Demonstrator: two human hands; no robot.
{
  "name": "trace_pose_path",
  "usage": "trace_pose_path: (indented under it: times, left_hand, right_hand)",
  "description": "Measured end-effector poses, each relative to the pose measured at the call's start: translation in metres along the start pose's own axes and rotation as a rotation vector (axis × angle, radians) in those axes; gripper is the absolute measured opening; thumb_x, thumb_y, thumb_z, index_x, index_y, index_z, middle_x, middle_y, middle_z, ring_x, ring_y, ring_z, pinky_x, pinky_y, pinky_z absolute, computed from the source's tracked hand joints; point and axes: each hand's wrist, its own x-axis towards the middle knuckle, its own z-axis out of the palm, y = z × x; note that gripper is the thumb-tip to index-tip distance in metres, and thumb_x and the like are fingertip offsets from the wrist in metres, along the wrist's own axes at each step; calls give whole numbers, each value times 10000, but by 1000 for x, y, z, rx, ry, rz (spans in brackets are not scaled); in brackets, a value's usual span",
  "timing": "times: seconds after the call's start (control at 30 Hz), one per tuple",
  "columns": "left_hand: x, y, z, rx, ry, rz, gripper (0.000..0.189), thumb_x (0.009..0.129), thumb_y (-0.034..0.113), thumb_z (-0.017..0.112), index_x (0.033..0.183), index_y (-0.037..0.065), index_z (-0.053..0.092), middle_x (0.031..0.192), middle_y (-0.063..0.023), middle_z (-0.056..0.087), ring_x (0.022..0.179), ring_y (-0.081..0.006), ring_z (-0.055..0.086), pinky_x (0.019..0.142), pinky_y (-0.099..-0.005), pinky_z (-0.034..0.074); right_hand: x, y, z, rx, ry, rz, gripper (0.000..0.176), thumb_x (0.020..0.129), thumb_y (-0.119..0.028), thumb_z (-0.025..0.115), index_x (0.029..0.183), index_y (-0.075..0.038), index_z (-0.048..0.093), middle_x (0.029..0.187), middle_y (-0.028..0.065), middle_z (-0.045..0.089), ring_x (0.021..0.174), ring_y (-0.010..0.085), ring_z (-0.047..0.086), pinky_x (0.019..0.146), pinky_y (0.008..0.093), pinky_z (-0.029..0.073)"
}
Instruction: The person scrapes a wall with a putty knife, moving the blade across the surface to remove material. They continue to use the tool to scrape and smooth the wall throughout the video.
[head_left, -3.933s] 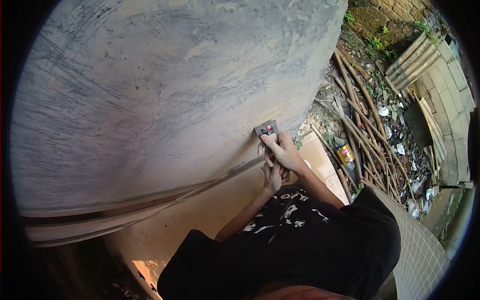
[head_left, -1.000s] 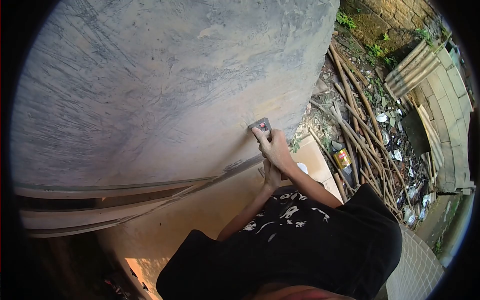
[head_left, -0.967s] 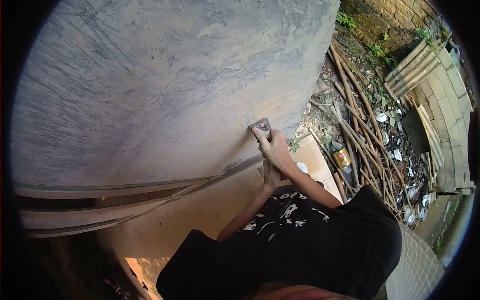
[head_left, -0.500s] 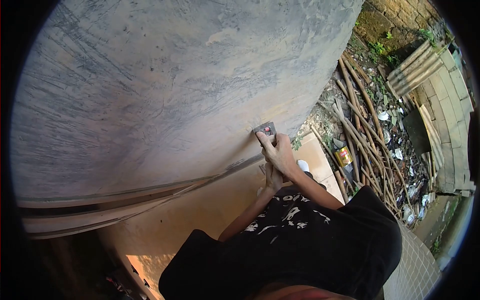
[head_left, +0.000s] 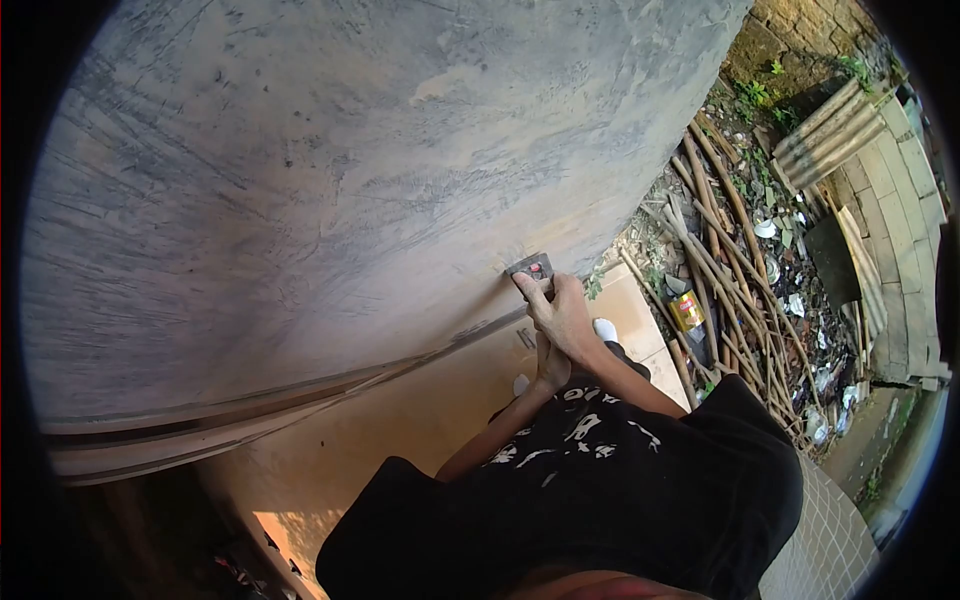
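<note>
My right hand is closed around a putty knife, its thumb laid along the flat dark blade, which carries a small red mark. The blade's far edge is at the grey, patchily skimmed wall, near its lower right part. The knife's handle is hidden by my fingers. Just below, my left hand is closed up against the underside of my right hand. Whether it grips the handle or the right hand itself cannot be seen.
A ledge with a dark gap runs along the wall's foot. Below lies a tan tiled floor, with a white-covered foot on it. To the right are piled wooden poles, a yellow tin, litter and corrugated sheets.
My hands and the putty knife have shifted very slightly downward in view, the blade tilting a little. My left hand sits a bit further right, closer under the right one.
</note>
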Motion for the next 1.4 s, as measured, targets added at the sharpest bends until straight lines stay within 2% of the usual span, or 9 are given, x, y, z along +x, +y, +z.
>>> trace_pose_path:
  times: [0.33,0.63,0.73,0.93,1.03,1.1,1.23,1.3,1.4]
  left_hand:
    - [-2,23,7,-2,-150,23,435,921,383,458,1132,4,436,998,-70,521,888,-138,532,736,-299,458]
    - [-1,29,20,-1,86,40,486,893,433,494,1045,-28,472,918,-64,542,809,-98,535,625,-254,447]
    - [2,33,14,-35,-107,71,420,936,348,454,1206,37,370,1049,-66,492,936,-148,517,807,-313,448]
    - [0,17,3,25,11,97,408,930,347,458,1172,22,415,1043,-67,501,934,-135,517,787,-305,455]
    - [-1,17,-5,56,-72,-104,495,903,436,467,1071,-30,489,985,-71,543,844,-101,546,630,-249,455]
    - [3,20,5,115,53,168,499,907,420,463,1115,-34,464,998,-70,544,880,-121,548,677,-267,459]
    - [13,51,8,-42,-62,63,464,912,369,470,1175,-10,416,1073,-78,507,969,-159,515,799,-310,449]
    - [20,54,20,127,15,273,462,923,361,454,1206,-1,401,1074,-85,512,1001,-165,507,831,-324,440]
    - [12,31,8,87,2,177,439,927,411,438,1147,32,412,1004,-84,523,801,-112,550,619,-256,451]
  right_hand:
    - [0,-9,1,-52,37,-58,446,859,-320,613,566,-1,505,472,-5,446,427,64,395,387,246,322]
    - [-4,-22,-3,-29,-18,-15,460,855,-320,616,532,-21,486,456,-10,429,429,44,381,375,240,290]
    - [-2,-33,-4,-60,-12,-84,459,855,-322,616,534,-19,487,453,-7,427,431,46,380,376,242,294]
    - [0,-9,3,-90,-6,-89,469,857,-326,611,527,-21,477,451,-2,422,430,48,376,375,247,290]
    - [-1,-6,6,-11,-2,-23,473,860,-321,608,517,-29,465,452,-10,417,426,45,360,373,244,275]
    - [-3,-15,5,55,-35,20,471,865,-319,605,516,-39,458,459,-21,413,427,41,341,373,241,259]
    - [-2,-39,8,-6,-7,-179,471,868,-315,604,512,-49,447,460,-29,404,433,39,333,378,240,257]
    - [0,-36,5,-32,-30,-147,470,868,-316,605,513,-46,456,461,-28,407,440,40,339,385,239,268]
    - [2,-9,9,-11,-5,-108,452,864,-318,607,539,-30,482,474,-17,427,443,45,368,389,243,290]
